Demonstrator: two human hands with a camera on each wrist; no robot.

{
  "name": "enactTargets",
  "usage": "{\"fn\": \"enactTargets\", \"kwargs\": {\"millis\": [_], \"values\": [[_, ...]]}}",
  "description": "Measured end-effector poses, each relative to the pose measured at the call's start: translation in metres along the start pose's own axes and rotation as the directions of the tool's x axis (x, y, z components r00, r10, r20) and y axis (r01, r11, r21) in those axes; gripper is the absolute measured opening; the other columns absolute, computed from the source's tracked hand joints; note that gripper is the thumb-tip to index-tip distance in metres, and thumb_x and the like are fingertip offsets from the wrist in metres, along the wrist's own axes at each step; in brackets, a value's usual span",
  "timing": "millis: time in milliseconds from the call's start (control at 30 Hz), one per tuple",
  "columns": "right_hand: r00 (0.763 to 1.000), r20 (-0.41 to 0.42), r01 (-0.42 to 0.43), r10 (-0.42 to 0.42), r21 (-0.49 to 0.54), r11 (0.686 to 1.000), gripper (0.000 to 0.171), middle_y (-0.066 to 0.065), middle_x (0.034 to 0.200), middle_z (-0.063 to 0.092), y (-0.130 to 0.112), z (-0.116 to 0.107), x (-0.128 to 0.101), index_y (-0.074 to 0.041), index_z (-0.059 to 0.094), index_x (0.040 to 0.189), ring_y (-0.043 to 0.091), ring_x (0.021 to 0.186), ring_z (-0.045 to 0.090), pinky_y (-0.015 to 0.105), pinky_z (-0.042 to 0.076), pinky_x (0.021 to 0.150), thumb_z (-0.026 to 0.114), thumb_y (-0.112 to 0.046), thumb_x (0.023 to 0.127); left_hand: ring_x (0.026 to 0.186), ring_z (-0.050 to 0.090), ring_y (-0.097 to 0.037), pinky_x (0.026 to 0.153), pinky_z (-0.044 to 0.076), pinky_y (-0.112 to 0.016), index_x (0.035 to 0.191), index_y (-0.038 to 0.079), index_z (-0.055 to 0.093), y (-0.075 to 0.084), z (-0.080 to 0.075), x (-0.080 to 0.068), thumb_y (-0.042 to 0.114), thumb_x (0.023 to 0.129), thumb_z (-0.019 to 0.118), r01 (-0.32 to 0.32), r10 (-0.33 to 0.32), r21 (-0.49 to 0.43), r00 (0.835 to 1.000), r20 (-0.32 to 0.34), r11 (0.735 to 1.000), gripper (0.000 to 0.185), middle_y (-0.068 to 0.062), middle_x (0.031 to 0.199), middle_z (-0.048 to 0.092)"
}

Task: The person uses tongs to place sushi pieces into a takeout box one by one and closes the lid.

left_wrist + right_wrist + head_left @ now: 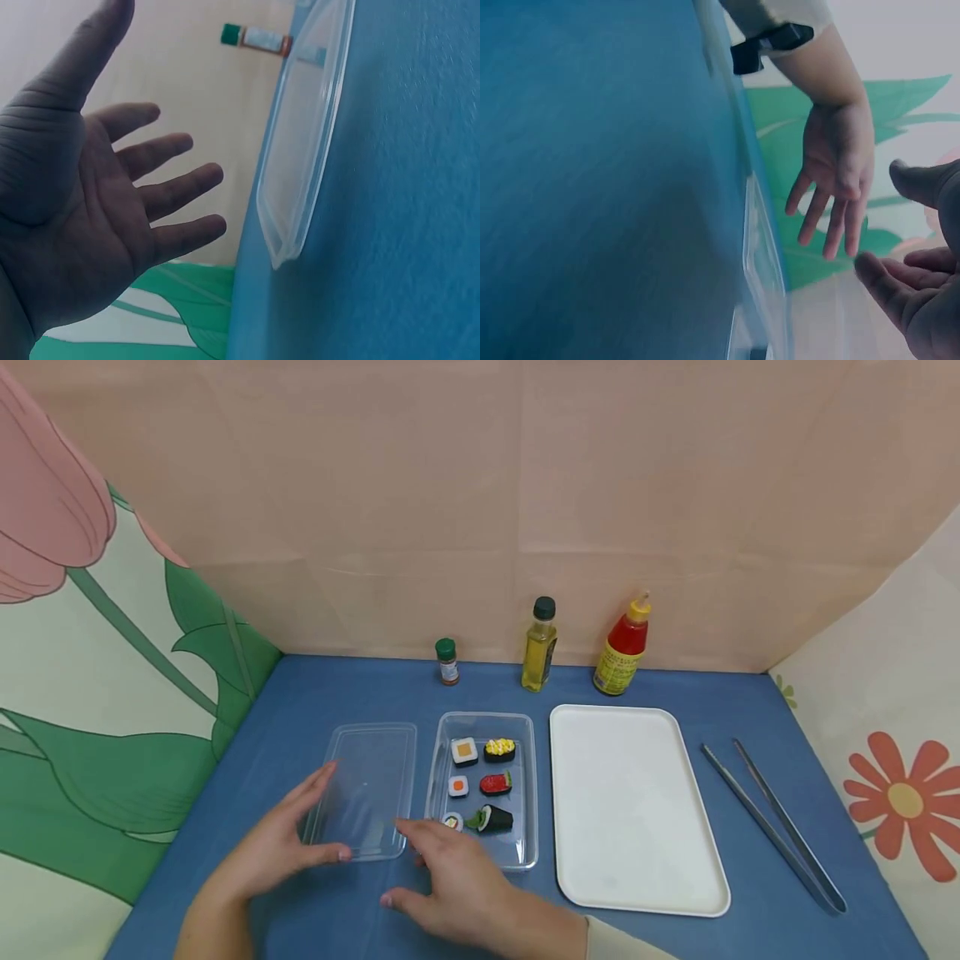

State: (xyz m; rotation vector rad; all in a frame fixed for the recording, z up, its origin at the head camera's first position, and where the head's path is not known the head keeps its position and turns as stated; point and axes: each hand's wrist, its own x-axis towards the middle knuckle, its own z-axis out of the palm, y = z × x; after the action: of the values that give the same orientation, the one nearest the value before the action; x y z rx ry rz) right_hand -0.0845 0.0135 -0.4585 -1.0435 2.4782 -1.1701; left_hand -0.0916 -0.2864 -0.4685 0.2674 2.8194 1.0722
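A clear plastic lid (367,793) lies on the blue table. My left hand (281,835) is at its left side, fingers spread and holding nothing; the left wrist view shows a gap between this hand and the lid (300,142). My right hand (468,885) hovers over the lid's near right corner and the near end of a clear plastic box (525,847), its thumb apart from its fingers. Several toy sushi pieces lie in the box, among them a yellow-topped one (499,749), a red-topped one (496,783) and a black hand roll (495,819). My right fingers partly cover a small roll (452,820).
Right of the box lies a white tray (637,810), and beyond it metal tongs (780,835). Along the back stand a green-capped spice jar (447,662), an oil bottle (538,647) and a red sauce bottle (622,647). Cloth walls border the table.
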Motion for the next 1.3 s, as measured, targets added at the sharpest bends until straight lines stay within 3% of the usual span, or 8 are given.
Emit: {"fn": "enactTargets", "kwargs": {"millis": [167,300,633,867,1067,1300], "values": [[0.999,0.044,0.023,-0.022,-0.016,1.000,0.078,0.000,0.157,0.047,-0.009,0.013,0.010,-0.017,0.039,0.161,0.009,0.127,0.059,0.031,0.052,0.101,0.068,-0.053,0.098,0.146,0.027,-0.059,0.102,0.034,-0.077,0.168,0.021,0.022,-0.006,-0.002,-0.004,0.040,0.075,0.094,0.022,-0.022,-0.011,1.000,0.000,1.000,0.119,-0.026,0.167,0.023],[0.997,0.079,-0.010,0.012,-0.020,1.000,0.085,0.001,0.163,0.039,-0.009,0.027,0.018,-0.019,0.030,0.164,0.018,0.145,0.043,0.039,0.048,0.108,0.065,-0.058,0.098,0.145,0.028,-0.059,0.102,0.034,-0.078,0.167,0.015,0.023,-0.011,-0.002,-0.006,0.040,0.075,0.094,0.034,-0.034,-0.005,0.999,0.001,0.999,0.119,-0.028,0.166,0.024],[0.997,0.057,-0.051,0.053,-0.033,0.998,0.102,0.009,0.170,0.023,-0.003,0.065,0.034,-0.013,0.009,0.168,0.025,0.152,0.031,0.040,0.043,0.113,0.066,-0.059,0.097,0.143,0.030,-0.060,0.102,0.035,-0.077,0.166,0.009,0.025,-0.025,0.000,-0.012,0.042,0.075,0.094,0.091,-0.091,0.021,0.996,0.009,0.996,0.119,-0.033,0.163,0.027],[0.992,-0.008,-0.127,0.127,-0.049,0.991,0.109,0.020,0.170,0.018,0.005,0.087,0.043,-0.005,0.004,0.167,0.034,0.155,0.023,0.044,0.037,0.118,0.066,-0.060,0.096,0.143,0.031,-0.060,0.104,0.035,-0.075,0.165,0.004,0.024,-0.029,0.002,-0.015,0.042,0.075,0.093,0.117,-0.118,0.033,0.992,0.037,0.993,0.119,-0.034,0.161,0.029],[0.976,-0.057,-0.207,0.212,0.081,0.975,0.109,0.020,0.172,0.008,0.010,0.094,0.047,-0.003,0.005,0.166,0.036,0.158,0.008,0.050,0.029,0.121,0.072,-0.052,0.095,0.144,0.030,-0.059,0.105,0.036,-0.073,0.164,-0.001,0.024,-0.031,0.002,-0.015,0.043,0.077,0.092,0.171,-0.174,0.042,0.982,0.071,0.984,0.119,-0.035,0.161,0.027],[0.954,-0.028,-0.282,0.298,0.249,0.927,0.110,0.017,0.173,-0.004,0.013,0.096,0.047,-0.006,0.002,0.167,0.034,0.158,0.006,0.046,0.038,0.117,0.073,-0.049,0.095,0.145,0.027,-0.058,0.108,0.034,-0.072,0.162,-0.005,0.022,-0.034,0.003,-0.014,0.046,0.079,0.090,0.213,-0.218,0.053,0.971,0.101,0.976,0.119,-0.035,0.162,0.025]]}}
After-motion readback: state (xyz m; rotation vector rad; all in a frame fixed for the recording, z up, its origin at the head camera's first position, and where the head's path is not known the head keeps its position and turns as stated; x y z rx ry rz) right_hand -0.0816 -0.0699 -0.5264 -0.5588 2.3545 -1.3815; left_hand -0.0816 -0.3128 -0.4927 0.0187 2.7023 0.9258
